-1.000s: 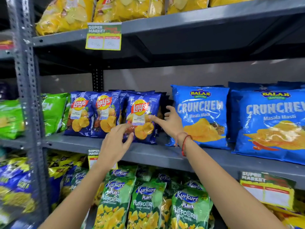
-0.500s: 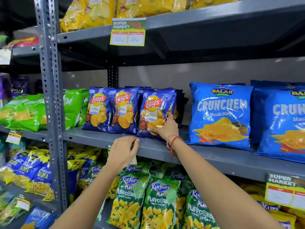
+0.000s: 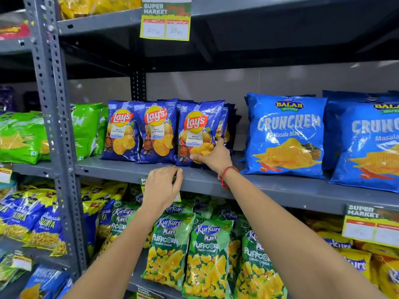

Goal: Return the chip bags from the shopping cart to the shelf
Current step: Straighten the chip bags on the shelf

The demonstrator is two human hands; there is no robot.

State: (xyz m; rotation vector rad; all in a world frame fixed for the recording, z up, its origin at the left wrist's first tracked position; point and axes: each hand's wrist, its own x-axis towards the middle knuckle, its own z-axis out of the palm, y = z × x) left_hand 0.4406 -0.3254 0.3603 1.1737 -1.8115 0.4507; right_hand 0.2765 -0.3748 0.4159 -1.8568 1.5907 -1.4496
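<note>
Three blue Lay's bags stand upright in a row on the grey middle shelf point(image 3: 269, 186). My right hand point(image 3: 213, 157) grips the rightmost Lay's bag point(image 3: 197, 126) at its lower right corner, thumb across the front and index finger up its right edge. More Lay's bags stand behind it. The other two front bags point(image 3: 157, 130) point(image 3: 121, 130) stand untouched to its left. My left hand point(image 3: 160, 188) rests at the shelf's front lip below the bags, fingers loosely curled, holding nothing. The shopping cart is out of view.
Large blue Crunchem bags point(image 3: 285, 134) fill the shelf to the right, green bags point(image 3: 86, 128) to the left. Kurkure Puffcorn bags point(image 3: 207, 251) crowd the shelf below. A perforated grey upright post point(image 3: 51, 104) stands at left. A price label point(image 3: 166, 20) hangs from the upper shelf.
My right hand dropped from the bag's side to its lower right corner and took hold. My left hand came off the bag's front down to the shelf lip. The view shifted left.
</note>
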